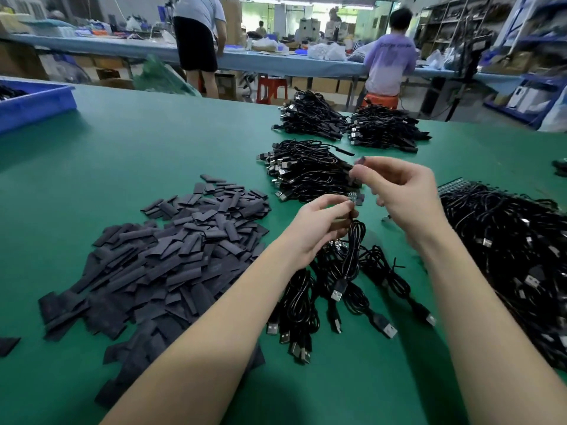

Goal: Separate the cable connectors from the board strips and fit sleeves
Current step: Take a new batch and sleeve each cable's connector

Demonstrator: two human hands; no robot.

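My left hand (319,225) pinches a black cable (352,240) near its top end, w/ a small board piece (352,197) sticking up just above the fingertips. The cable hangs down from this hand, its USB plug (337,292) lowest, so the long axis is approx. vertical. My right hand (399,194) is just beside and a bit higher, thumb and forefinger closed on a small dark piece (359,162), prob. a sleeve; blurred, I cannot tell for sure. I think the sleeve must go down over the board end, so the right hand is the nearer one. Loose sleeves (171,250) lie in a pile at my left on the green table (153,142). A blue bin (36,102) far left holds sth. dark, cannot tell what.
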